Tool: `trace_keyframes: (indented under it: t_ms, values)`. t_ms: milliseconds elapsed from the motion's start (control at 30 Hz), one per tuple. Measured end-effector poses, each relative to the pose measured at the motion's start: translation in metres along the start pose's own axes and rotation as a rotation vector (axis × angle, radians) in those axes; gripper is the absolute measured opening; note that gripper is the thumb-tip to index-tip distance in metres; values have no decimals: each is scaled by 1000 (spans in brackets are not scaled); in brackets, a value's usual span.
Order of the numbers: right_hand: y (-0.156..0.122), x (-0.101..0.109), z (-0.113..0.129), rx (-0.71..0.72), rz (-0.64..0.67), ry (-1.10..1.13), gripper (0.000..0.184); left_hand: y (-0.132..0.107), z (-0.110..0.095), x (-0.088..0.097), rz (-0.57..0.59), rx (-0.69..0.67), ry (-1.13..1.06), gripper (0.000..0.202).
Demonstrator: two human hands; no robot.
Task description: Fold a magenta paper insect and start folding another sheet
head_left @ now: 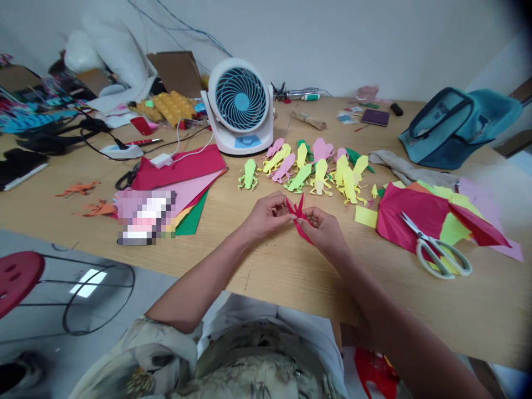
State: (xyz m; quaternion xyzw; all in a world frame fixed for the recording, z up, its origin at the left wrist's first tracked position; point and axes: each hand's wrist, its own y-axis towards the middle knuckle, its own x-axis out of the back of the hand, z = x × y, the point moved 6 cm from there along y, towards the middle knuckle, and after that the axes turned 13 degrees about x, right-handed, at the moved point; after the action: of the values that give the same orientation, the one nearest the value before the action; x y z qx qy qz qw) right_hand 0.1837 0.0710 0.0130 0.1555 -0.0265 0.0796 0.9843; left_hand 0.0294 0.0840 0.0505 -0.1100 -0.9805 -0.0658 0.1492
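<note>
Both hands pinch a small red folded paper piece (299, 217) between them: the left hand (266, 215) closes its fingertips on the piece's left side, the right hand (326, 230) grips its right and lower part. The piece sits just above the tabletop (270, 266), near the middle of its front edge. Just beyond it lies a cluster of folded paper insects (316, 169) in yellow, green and pink. Toward the right edge, scissors (436, 249) rest on loose coloured scraps (419, 213). To the left lies a stack of coloured sheets (183, 177), and toward the back edge stands a white fan (241, 105).
</note>
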Motion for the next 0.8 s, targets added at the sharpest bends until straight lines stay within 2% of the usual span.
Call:
trace_keyframes:
  t_ms: [133, 300, 533, 667, 800]
  values:
    - [0, 0, 0, -26, 22, 21, 28, 1, -3, 3, 13, -69, 51, 15]
    - [1, 0, 0, -48, 29, 39, 29, 0, -5, 4, 71, -93, 52, 15]
    - [-2, 1, -7, -206, 9, 138, 37, -1, -12, 7, 173, -137, 69, 7]
    - [0, 5, -5, -186, -23, 142, 37, -5, -10, 7, 200, -69, 104, 13]
    - [1, 10, 3, -26, -58, 0, 27, -9, -5, 0, 264, 97, -30, 28]
